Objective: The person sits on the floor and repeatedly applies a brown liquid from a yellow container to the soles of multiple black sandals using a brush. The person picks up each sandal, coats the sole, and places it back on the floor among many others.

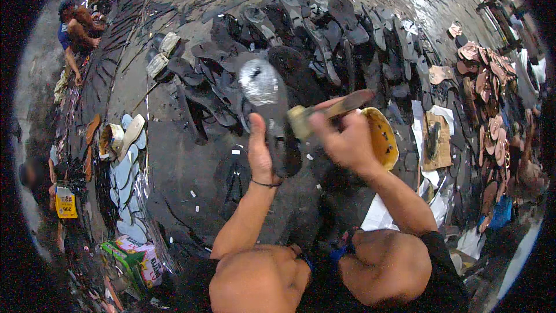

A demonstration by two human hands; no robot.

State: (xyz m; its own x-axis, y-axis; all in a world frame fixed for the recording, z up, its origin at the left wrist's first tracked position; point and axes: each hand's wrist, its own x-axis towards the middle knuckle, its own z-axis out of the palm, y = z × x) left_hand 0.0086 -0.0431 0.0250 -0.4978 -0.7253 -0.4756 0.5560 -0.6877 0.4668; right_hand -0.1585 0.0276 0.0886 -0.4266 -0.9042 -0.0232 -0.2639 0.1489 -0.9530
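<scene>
My left hand (260, 153) grips a dark sandal sole (277, 117) near the middle of the picture, thumb along its left edge, the other fingers hidden behind it. A round patch at the sole's far end shines silvery. My right hand (352, 142) is closed around a wide brush (354, 101) with a wooden handle. The brush's pale bristle end is at the sole's right edge; blur hides whether it touches. Just right of that hand stands a tub (383, 139) with a yellowish inside, partly covered by my hand and wrist.
Many dark sandals (330, 37) spread across the floor ahead. Grey-blue soles (124, 182) lie at left, pinkish sandals (486, 69) at right. White paper (379, 214) and a cardboard piece (437, 139) lie beyond my right forearm. Another person (75, 29) crouches at far left.
</scene>
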